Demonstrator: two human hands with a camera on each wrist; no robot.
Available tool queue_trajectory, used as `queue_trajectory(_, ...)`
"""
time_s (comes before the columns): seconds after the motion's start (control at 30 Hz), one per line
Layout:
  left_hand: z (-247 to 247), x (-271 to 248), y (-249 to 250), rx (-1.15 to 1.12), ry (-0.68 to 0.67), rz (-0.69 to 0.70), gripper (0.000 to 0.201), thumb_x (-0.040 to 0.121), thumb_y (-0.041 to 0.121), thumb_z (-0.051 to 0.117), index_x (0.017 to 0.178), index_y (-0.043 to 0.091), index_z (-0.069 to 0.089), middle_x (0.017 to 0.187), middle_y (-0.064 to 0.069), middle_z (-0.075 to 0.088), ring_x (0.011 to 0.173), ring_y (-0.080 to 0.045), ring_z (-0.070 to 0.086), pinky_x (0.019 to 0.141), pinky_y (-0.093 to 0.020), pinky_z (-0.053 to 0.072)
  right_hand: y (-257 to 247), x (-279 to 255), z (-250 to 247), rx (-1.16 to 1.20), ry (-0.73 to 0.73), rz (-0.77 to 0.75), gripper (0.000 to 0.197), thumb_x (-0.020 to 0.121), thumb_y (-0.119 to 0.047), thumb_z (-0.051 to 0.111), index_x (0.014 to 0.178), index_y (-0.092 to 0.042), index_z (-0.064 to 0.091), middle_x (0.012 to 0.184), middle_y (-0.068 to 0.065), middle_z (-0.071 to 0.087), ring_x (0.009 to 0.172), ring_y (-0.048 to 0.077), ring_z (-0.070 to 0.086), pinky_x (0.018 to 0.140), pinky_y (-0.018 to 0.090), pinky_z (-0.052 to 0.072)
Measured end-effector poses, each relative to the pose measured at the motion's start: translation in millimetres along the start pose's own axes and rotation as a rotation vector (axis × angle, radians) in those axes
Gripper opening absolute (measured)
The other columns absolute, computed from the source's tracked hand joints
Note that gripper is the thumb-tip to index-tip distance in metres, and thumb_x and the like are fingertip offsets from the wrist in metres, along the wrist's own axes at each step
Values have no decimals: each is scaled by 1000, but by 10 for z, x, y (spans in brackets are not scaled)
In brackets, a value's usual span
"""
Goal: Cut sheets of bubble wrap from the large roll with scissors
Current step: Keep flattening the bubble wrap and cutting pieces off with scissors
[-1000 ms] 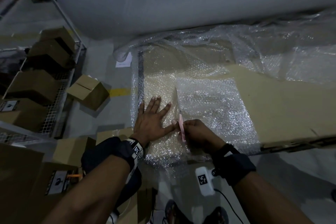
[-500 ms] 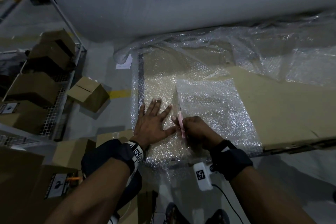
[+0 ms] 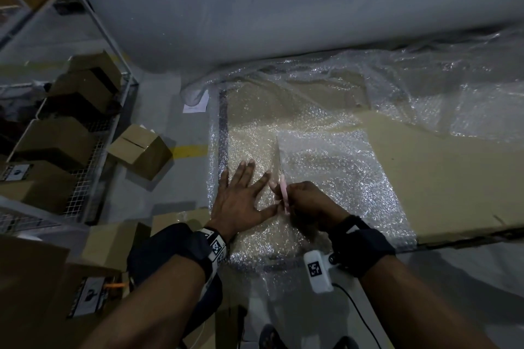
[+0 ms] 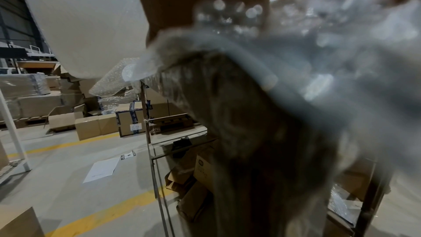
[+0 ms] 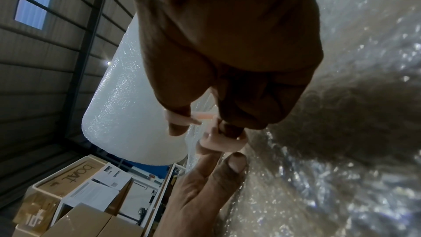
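A large white bubble wrap roll (image 3: pixel 283 8) lies across the back of the table, also seen as the roll (image 5: pixel 127 107) in the right wrist view. Bubble wrap sheet (image 3: pixel 255 127) runs from it toward me over brown cardboard. My left hand (image 3: pixel 241 195) lies flat on the sheet with fingers spread, pressing it down. Just right of it, my right hand (image 3: pixel 306 201) grips pink-handled scissors (image 3: pixel 284 193), blades pointing away along the cut line. The pink handles (image 5: pixel 218 141) loop round my fingers. A cut sheet (image 3: pixel 334 178) lies right of the scissors.
Flat cardboard (image 3: pixel 448 178) covers the table's right side with loose bubble wrap (image 3: pixel 425 93) behind it. Wire shelving (image 3: pixel 85 164) with brown boxes stands at the left. A cardboard box (image 3: pixel 140 151) and a paper sheet (image 3: pixel 195 103) lie on the floor.
My right hand and the scissors have moved a little forward along the cut. The left hand has stayed flat on the sheet.
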State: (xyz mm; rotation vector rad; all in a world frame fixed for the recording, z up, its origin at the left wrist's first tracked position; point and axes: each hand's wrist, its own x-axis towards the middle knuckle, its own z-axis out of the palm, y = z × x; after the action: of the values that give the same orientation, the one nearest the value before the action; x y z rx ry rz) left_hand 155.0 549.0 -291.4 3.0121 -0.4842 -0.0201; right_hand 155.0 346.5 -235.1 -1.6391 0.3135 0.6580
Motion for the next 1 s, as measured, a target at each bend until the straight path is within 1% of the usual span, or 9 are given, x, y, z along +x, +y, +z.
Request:
queue_trajectory(0.07,3,1,-3,3,8,4,96,86,97,24,166,43,18,176,-7,9,163,-27,2,127,-62,4,12,22,6,29,3,0,77,61,-65,84,86,7,74,68,16,68,62,28,60,65,38,47)
queue_trajectory(0.1,0,-1,-2,5,4,5,97,86,97,22,166,43,17,177,-7,8,163,-27,2,127,-62,4,20,37,12,42,-5,3,77,61,-68,86,84,5,75,68,17,68,62,27,60,66,40,47)
queue_trajectory(0.23,-10,4,4,5,-2,-3,99,84,98,15,166,43,18,177,-7,7,163,-26,1,126,-63,5,-64,37,-19,96,-9,11,57,83,-56,83,90,-1,77,73,17,70,57,24,63,59,33,50)
queue_trajectory(0.4,-8,10,3,25,-35,-5,100,83,99,15,167,44,11,177,-7,3,163,-26,-2,126,-63,3,-150,35,-50,92,-4,1,54,86,-52,81,93,1,76,69,12,68,48,17,60,45,23,46)
queue_trajectory(0.53,-22,10,9,12,-32,-7,100,83,100,17,166,44,11,177,-7,3,163,-26,-2,126,-63,3,-124,90,-36,111,20,9,51,88,-51,81,89,0,76,71,13,69,52,19,59,49,25,49)
queue_trajectory(0.63,-17,6,13,6,-22,-8,99,83,100,19,166,46,11,177,-6,4,163,-26,-2,126,-62,3,-127,120,-16,135,16,7,60,95,-47,76,98,13,73,72,15,69,56,22,61,54,29,53)
queue_trajectory(0.73,-22,10,13,6,-27,-9,99,83,100,18,166,48,6,177,-7,6,163,-26,-1,126,-62,3,-176,135,-4,152,17,3,60,97,-45,73,101,15,72,70,15,68,51,19,59,48,24,51)
queue_trajectory(0.87,-45,18,22,-6,-44,-13,101,81,101,17,165,49,-1,177,-7,2,163,-26,-5,126,-62,0,-244,215,-8,144,24,12,52,91,-49,79,91,4,76,71,13,70,54,18,63,53,24,50)
queue_trajectory(1.0,-31,22,14,-10,-58,-14,100,82,101,17,165,49,-1,177,-7,0,163,-25,-7,126,-62,0,-235,255,-16,16,44,6,49,92,-56,75,70,-11,75,63,6,69,48,14,56,48,23,35)
